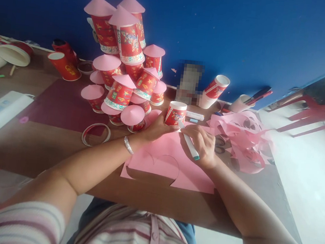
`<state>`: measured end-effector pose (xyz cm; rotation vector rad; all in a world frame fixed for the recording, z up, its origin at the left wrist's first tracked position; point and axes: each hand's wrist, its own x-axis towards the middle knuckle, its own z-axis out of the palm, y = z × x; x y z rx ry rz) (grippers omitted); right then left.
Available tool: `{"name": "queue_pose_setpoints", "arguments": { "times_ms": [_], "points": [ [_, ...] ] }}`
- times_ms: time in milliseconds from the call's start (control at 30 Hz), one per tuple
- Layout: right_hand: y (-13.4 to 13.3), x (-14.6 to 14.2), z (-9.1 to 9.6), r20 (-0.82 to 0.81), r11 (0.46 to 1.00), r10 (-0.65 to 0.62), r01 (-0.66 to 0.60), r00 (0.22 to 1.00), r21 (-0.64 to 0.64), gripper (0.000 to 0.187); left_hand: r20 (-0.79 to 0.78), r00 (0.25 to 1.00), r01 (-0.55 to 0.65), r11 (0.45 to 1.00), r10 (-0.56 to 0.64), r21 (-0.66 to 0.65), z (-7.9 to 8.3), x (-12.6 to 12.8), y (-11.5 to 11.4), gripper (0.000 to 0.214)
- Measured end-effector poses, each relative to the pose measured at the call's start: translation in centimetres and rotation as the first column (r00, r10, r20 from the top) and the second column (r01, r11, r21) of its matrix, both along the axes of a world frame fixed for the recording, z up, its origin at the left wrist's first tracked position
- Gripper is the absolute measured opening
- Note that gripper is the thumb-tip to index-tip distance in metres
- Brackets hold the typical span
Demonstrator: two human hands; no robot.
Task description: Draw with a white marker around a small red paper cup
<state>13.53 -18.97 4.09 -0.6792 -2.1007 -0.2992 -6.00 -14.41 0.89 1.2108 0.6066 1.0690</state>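
A red paper cup (175, 113) with a printed pattern and white rim stands upright over the pink paper. My left hand (158, 129) is closed around its lower left side. In my right hand (203, 144) is a white marker (189, 145) with a green end, its tip at the lower right of the cup. Under both hands lies pink paper (193, 175) with round cut-outs and drawn curves. Beyond my left hand, several red cups with pink cone tops (119, 91) are stacked in a tower.
Pink paper scraps (244, 133) and scissors (220, 146) lie to the right. Stacked cups (215, 91) and a pen holder (240, 104) stand by the blue wall. A ring (96, 134) lies left of my forearm, and a white power strip (4, 112) sits far left.
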Motion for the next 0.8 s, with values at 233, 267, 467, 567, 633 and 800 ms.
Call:
{"name": "queue_pose_setpoints", "arguments": {
  "times_ms": [233,267,467,567,633,800],
  "points": [
    [0.2,0.0,0.6,-0.042,0.999,-0.027,0.028,0.999,0.035,0.025,0.080,0.996,0.046,0.998,-0.043,-0.039,-0.1,-0.1,0.2,0.053],
    [0.2,0.0,0.7,-0.057,0.998,-0.038,0.040,0.998,0.040,0.025,0.092,0.994,0.068,0.997,-0.064,-0.041,-0.1,-0.1,0.2,0.050],
    [0.2,-0.1,1.6,-0.119,0.996,-0.080,0.084,0.990,0.032,0.023,0.133,0.985,0.118,0.992,-0.110,-0.053,0.1,0.0,0.3,0.041],
    [0.2,0.0,1.7,-0.141,0.995,-0.103,0.099,0.985,-0.033,0.024,0.141,0.984,0.120,0.991,-0.111,-0.056,0.3,0.1,0.3,0.043],
    [0.3,0.0,1.6,-0.150,0.994,-0.100,0.094,0.984,-0.048,0.022,0.150,0.982,0.123,0.990,-0.113,-0.063,0.4,0.1,0.3,0.044],
    [0.3,-0.1,1.5,-0.151,0.995,-0.094,0.087,0.984,-0.051,0.017,0.151,0.982,0.124,0.990,-0.113,-0.065,0.1,0.0,0.3,0.044]
  ]
}}
